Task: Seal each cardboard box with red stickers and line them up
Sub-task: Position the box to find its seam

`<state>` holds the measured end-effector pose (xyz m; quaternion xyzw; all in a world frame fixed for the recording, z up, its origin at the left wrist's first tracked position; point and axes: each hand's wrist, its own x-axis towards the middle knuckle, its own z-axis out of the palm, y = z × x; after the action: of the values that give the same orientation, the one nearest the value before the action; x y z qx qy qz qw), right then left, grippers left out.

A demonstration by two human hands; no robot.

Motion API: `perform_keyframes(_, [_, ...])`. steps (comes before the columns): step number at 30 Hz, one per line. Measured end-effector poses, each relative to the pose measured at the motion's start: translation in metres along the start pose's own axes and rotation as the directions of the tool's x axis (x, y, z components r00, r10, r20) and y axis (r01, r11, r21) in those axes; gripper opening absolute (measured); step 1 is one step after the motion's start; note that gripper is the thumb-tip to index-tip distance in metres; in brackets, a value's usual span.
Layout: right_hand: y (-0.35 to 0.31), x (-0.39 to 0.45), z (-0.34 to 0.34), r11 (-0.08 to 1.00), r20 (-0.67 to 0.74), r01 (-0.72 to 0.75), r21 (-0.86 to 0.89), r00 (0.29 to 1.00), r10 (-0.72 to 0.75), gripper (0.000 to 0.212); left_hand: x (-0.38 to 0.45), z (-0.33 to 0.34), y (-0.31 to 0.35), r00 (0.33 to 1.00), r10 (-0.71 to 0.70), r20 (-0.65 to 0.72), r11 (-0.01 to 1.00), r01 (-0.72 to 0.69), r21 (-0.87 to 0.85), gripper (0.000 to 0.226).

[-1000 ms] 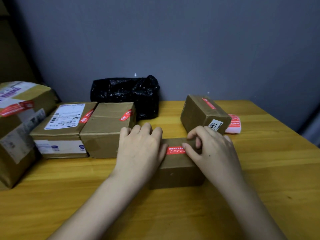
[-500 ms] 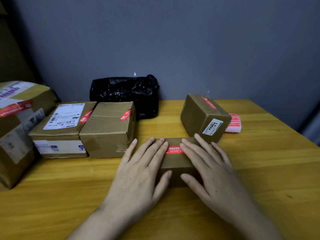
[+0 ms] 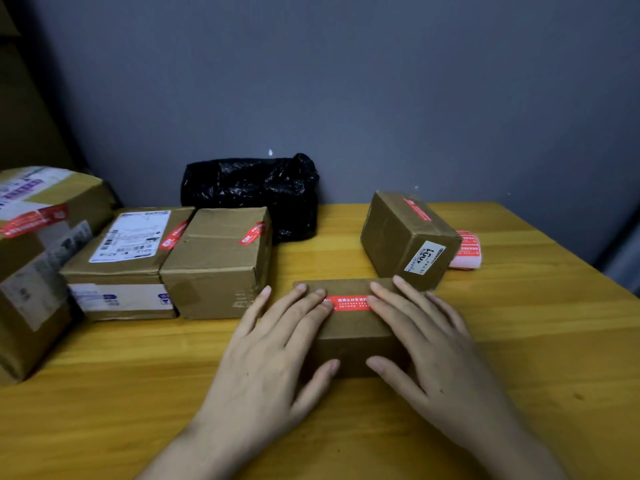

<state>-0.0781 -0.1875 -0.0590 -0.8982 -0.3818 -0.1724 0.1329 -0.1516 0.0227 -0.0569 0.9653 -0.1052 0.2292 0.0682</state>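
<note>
Small cardboard box [image 3: 349,327] near table [image 3: 519,341] centre, red sticker [image 3: 349,302] across top. Left hand [image 3: 273,355] and right hand [image 3: 436,344] laid flat on box, fingers straight and spread, fingertips at sticker ends. Sealed boxes [image 3: 218,261] lined up left; another box [image 3: 408,237] behind, tilted; probably sticker roll [image 3: 467,252] beyond.

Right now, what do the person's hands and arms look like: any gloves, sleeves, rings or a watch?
Both are bare. The left hand and right hand wear no gloves, and no rings show on the fingers. Nails are short and unpainted. The forearms show no sleeve, watch or bracelet as far as the frame's lower edge.
</note>
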Motion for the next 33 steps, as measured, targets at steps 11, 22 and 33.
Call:
perform_keyframes(11, [-0.011, 0.017, -0.008, 0.983, -0.177, 0.047, 0.178, 0.984, -0.015, 0.042, 0.012, 0.001, 0.001, 0.993, -0.085, -0.086, 0.984, 0.07, -0.165, 0.058])
perform_keyframes(22, [0.022, 0.027, -0.006, 0.731, 0.335, -0.333, 0.595, 0.93, 0.151, 0.116, 0.015, 0.009, -0.026, 0.978, -0.154, 0.14, 0.785, 0.207, -0.584, 0.103])
perform_keyframes(33, [0.027, 0.033, -0.018, 0.379, 0.171, -0.244, 0.893, 0.961, 0.217, 0.105, 0.032, 0.005, -0.027, 0.98, -0.13, -0.148, 0.778, 0.009, -0.628, 0.103])
